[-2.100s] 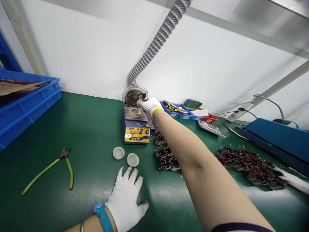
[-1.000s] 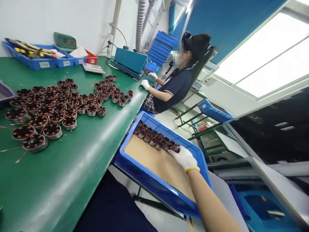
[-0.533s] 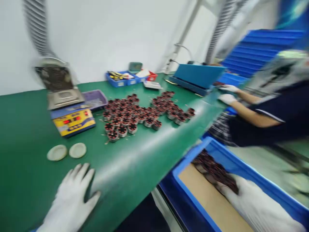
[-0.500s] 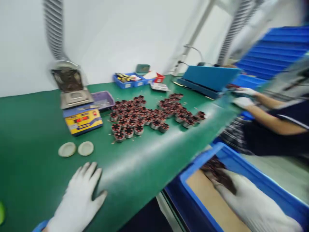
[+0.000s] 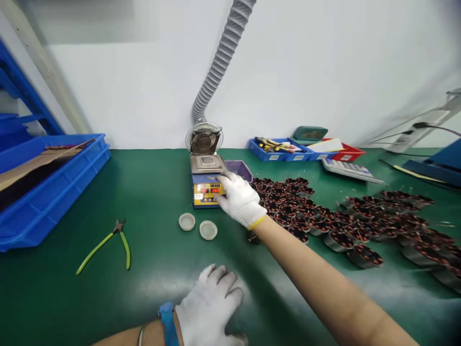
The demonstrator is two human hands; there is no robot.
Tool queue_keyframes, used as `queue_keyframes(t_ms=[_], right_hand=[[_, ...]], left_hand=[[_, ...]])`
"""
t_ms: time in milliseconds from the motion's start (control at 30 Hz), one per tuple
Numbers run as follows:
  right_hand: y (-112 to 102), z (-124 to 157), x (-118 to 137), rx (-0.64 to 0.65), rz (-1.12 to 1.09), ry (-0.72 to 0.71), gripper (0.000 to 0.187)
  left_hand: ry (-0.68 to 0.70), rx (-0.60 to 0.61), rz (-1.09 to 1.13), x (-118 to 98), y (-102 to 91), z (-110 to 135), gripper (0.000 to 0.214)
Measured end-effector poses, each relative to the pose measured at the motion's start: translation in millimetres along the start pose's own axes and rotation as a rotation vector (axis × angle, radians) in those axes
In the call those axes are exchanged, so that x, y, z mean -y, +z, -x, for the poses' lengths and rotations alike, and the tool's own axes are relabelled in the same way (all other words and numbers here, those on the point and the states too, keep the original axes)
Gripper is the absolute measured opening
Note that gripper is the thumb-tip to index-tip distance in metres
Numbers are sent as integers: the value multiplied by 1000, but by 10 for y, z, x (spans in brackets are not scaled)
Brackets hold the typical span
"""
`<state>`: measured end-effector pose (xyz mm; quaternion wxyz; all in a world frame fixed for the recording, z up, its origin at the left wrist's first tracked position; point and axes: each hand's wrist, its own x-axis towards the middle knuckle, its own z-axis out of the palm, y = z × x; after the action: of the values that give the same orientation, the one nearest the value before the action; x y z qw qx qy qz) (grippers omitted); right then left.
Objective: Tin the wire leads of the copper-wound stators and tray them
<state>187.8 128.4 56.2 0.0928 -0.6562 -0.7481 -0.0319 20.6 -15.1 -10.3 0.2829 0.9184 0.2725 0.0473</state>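
My right hand (image 5: 239, 197), in a white glove with a yellow cuff, reaches to the right side of a small yellow-and-blue heating unit (image 5: 206, 201) with red digits. Its fingertips are at the upper front edge and its thumb is by the panel, a gap between them; I see nothing held. The unit's square metal top (image 5: 207, 163) lies just above. My left hand (image 5: 211, 305), gloved and with a blue wristband, rests open on the green table (image 5: 151, 202). Two small round pale dishes (image 5: 187, 221) lie between it and the unit. Many motor stators (image 5: 288, 206) with copper windings stand to the right.
Green-handled cutters (image 5: 120, 235) lie open at left, near a blue crate (image 5: 54, 192). A purple tray (image 5: 239, 168) sits behind my right hand. Farther back are blue tool bins (image 5: 279, 156), a red bin (image 5: 349, 153) and a keypad-like device (image 5: 349, 170). A ribbed hose (image 5: 219, 62) hangs behind the unit.
My view has swung left. My right hand has left the blue box at the lower right, where it was on dark parts, and is now at the heating unit. My left hand stays on the table.
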Motion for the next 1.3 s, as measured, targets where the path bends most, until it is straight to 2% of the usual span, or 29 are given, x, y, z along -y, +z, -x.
queue_keyframes(t_ms=[100,200,367,500,633,700,833,933,1033,1200,1300], right_hand=[[55,-309,-141,43,63,38,49],[92,-358,-229,78,70,42,38],[33,-452,-397,60,-26,125,42],[-48,-813,-654,1,-169,242,40],[-59,-1190,-834,43,-277,317,31],[-40,-1327,-865,74,-319,316,31],[26,-1506,-858,105,-361,304,29],[80,-1560,-840,113,-380,287,27],[106,-1535,-836,125,-398,265,26],[75,-1441,-886,136,-403,247,26],[73,-1464,-892,110,-403,266,29]], left_hand=[[65,19,-5,105,26,-60,62],[111,10,-19,191,97,-97,61],[112,-46,-69,268,262,-154,40],[145,-86,-86,292,286,-229,35],[143,-108,-162,326,291,-320,33],[176,-194,-232,374,358,-365,32],[297,-557,-362,513,597,-461,20],[315,-719,-408,578,729,-525,17],[313,-774,-423,592,771,-549,17],[298,-703,-447,587,761,-532,17],[305,-761,-421,581,750,-528,17]])
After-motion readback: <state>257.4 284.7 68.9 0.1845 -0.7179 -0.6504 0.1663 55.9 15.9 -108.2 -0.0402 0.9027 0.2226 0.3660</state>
